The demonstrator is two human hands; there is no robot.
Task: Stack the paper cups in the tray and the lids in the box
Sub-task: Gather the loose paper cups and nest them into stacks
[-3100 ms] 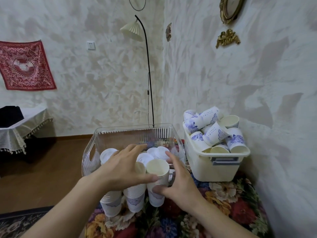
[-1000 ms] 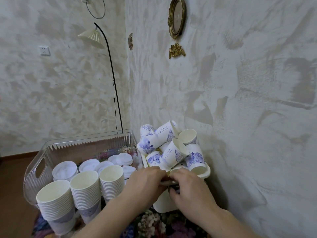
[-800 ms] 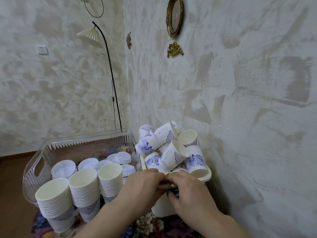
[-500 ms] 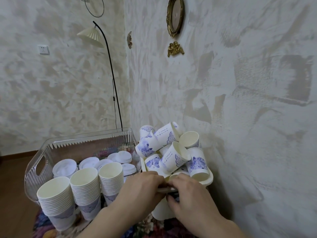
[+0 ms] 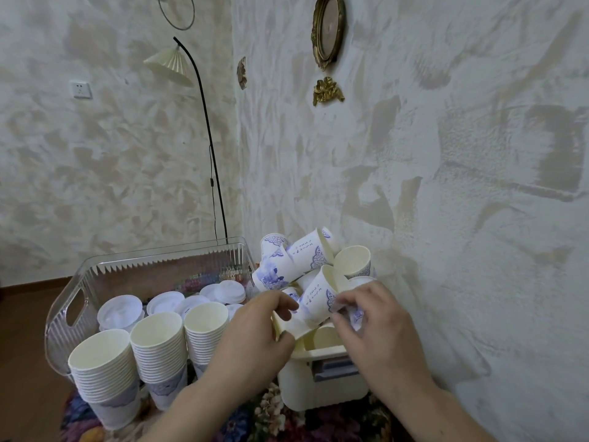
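Picking loose cups [image 5: 314, 264] from the bin [image 5: 322, 382]: left hand [image 5: 255, 339] and right hand [image 5: 374, 327] each pinching one cup, next to be nested and carried to the stacks [image 5: 159, 346] beside the lids [image 5: 173, 303].

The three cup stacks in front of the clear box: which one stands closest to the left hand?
The rightmost stack, beside the left hand. The middle stack and the left stack stand farther away, toward the box handle.
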